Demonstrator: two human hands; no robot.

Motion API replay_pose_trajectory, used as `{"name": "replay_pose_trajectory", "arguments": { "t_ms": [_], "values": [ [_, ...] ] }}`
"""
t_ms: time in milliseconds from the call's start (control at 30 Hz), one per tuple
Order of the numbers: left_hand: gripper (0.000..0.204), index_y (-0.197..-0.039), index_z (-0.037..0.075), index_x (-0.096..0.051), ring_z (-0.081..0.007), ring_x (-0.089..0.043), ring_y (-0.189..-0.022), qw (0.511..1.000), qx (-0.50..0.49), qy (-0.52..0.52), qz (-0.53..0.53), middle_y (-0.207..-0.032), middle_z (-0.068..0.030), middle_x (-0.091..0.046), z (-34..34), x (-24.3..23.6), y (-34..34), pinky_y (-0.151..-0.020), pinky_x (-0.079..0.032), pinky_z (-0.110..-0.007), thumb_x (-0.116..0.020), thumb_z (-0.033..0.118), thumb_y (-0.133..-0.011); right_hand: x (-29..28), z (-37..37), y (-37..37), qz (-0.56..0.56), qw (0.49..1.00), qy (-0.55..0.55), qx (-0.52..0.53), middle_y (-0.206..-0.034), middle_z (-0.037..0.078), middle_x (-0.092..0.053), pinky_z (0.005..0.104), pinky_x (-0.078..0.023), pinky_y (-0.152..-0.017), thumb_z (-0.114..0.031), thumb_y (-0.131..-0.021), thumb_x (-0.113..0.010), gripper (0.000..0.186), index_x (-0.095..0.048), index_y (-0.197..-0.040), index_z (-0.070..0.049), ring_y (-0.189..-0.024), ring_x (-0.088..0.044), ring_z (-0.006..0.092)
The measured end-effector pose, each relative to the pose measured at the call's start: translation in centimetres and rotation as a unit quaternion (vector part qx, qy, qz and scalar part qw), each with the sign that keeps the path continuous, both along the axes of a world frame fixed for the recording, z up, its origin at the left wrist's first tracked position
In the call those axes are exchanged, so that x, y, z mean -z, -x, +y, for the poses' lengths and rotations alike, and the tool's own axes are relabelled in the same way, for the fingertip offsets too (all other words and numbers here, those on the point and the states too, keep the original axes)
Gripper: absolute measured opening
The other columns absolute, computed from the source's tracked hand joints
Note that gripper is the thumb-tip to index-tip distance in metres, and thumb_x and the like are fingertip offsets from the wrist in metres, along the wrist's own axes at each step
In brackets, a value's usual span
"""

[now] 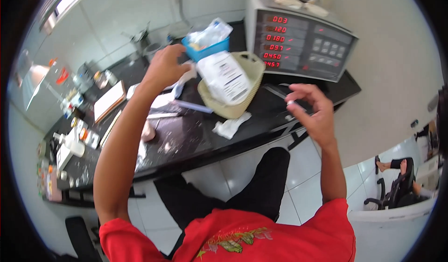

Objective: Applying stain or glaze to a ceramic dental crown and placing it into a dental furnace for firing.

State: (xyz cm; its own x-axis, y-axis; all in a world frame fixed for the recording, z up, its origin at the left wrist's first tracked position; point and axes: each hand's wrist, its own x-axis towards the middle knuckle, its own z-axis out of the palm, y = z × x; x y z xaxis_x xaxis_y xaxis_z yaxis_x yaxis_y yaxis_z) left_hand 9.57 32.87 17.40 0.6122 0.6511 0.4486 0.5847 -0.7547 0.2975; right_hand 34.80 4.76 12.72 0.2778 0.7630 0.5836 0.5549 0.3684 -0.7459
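Note:
My left hand [165,67] reaches over the far side of the black bench, thumb and fingers apart. Its fingertips are close to a blue plastic basket [210,52] with a clear plastic bag [209,33] in it. Crumpled white tissue [189,73] lies just past the thumb; I cannot tell whether they touch. A pale woven basket [254,87] stands between my hands and holds a white printed packet [225,77]. Over the bench's right part, my right hand [317,112] pinches a small white piece [290,103] between thumb and fingertips.
A grey control box [298,45] with red lit digits stands at the back right. Torn white tissue [231,125] lies near the front edge. Bottles [74,145], a notebook [109,101] and small jars crowd the left side. Another person's legs [394,165] show far right.

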Motion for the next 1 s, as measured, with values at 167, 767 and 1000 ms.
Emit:
{"name": "replay_pose_trajectory", "arguments": {
  "t_ms": [167,767,1000],
  "values": [
    [0.046,-0.124,-0.004,-0.06,-0.0321,-0.066,-0.107,0.982,0.11,0.017,-0.152,-0.117,-0.0203,-0.067,-0.2,-5.9,-6.0,-0.092,-0.051,-0.04,-0.069,0.024,-0.087,0.0,-1.2,-1.5,-0.037,0.999,0.007,0.038,-0.092,0.008,-0.072,0.0289,-0.051,-0.087,-0.002,-0.082,-0.072,0.038,-0.064,-0.119,-0.004,-0.089,-0.069,0.0159],
    [0.089,-0.146,0.0,-0.039,-0.0354,-0.045,-0.132,0.948,0.288,0.1,-0.088,-0.137,-0.0195,-0.053,0.1,-12.7,-21.7,-0.115,-0.026,-0.052,-0.081,0.039,-0.077,-15.1,0.5,-8.2,0.027,0.984,0.075,0.16,-0.099,0.008,-0.067,0.0321,-0.05,-0.091,0.005,-0.081,-0.072,0.041,-0.061,-0.12,0.002,-0.097,-0.067,0.0181],
    [0.093,-0.148,0.005,-0.036,-0.0344,-0.041,-0.134,0.945,0.275,0.169,-0.05,-0.137,-0.0148,-0.052,1.1,-14.0,-22.1,-0.115,-0.017,-0.064,-0.084,0.032,-0.074,-20.5,1.6,-8.8,0.067,0.973,0.095,0.2,-0.096,0.007,-0.071,0.0304,-0.049,-0.091,0.001,-0.082,-0.072,0.038,-0.063,-0.119,-0.002,-0.094,-0.068,0.0148]
  ]
}}
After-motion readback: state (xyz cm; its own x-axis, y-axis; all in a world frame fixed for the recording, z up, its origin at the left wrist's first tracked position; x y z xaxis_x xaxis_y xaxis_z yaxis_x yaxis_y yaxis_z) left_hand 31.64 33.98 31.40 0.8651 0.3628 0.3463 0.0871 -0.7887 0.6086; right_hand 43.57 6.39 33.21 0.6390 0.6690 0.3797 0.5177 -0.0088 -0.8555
